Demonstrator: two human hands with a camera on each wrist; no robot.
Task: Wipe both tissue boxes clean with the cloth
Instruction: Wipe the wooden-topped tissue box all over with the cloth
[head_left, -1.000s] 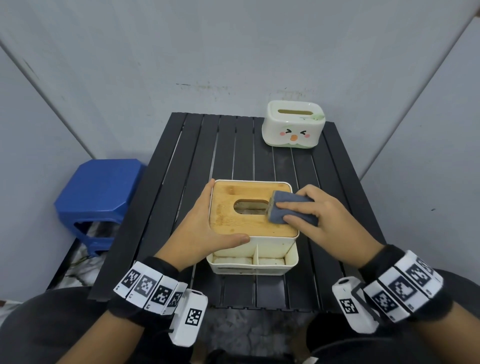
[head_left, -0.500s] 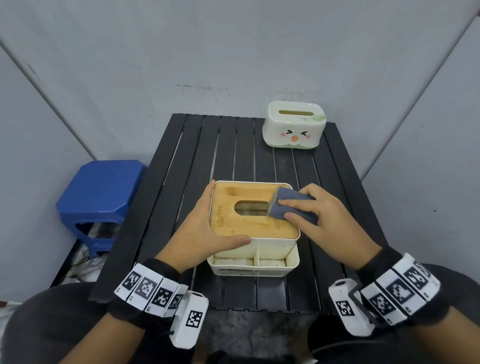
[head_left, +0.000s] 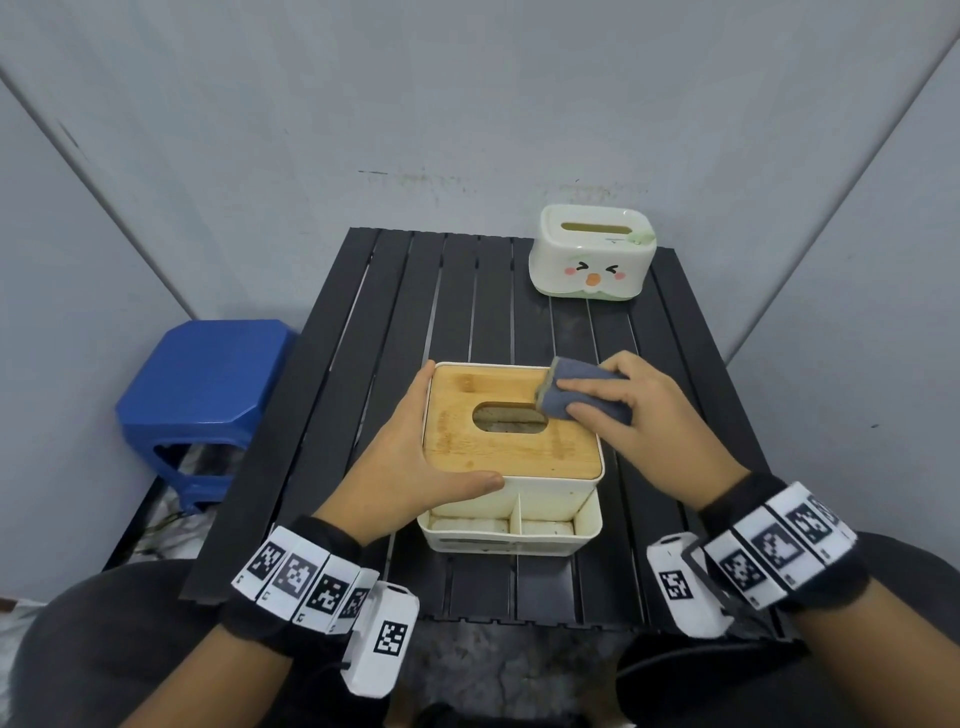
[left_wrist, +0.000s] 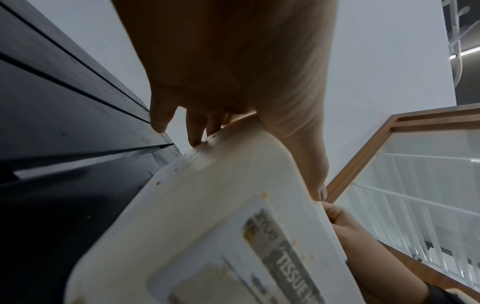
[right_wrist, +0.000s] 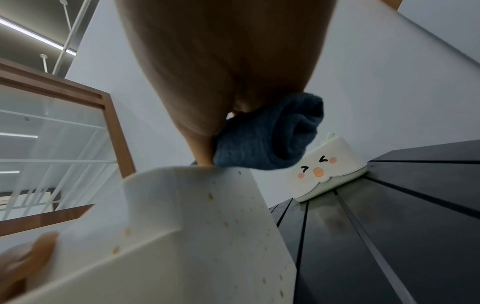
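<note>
A white tissue box with a bamboo lid stands at the middle of the black slatted table. My left hand grips its near left corner, fingers along the left wall and thumb across the front wall. My right hand presses a folded blue-grey cloth onto the lid's far right corner, beside the oval slot. In the right wrist view the cloth sits bunched under the fingers over the speckled box wall. A second white tissue box with a cartoon face stands untouched at the far right.
A blue plastic stool stands left of the table. Grey walls close in behind and on both sides. The first box has small open compartments at its front. My knees lie under the table's near edge.
The right hand has slid the cloth a little way along the lid's right side toward the far corner. The left hand and both boxes have stayed put.
</note>
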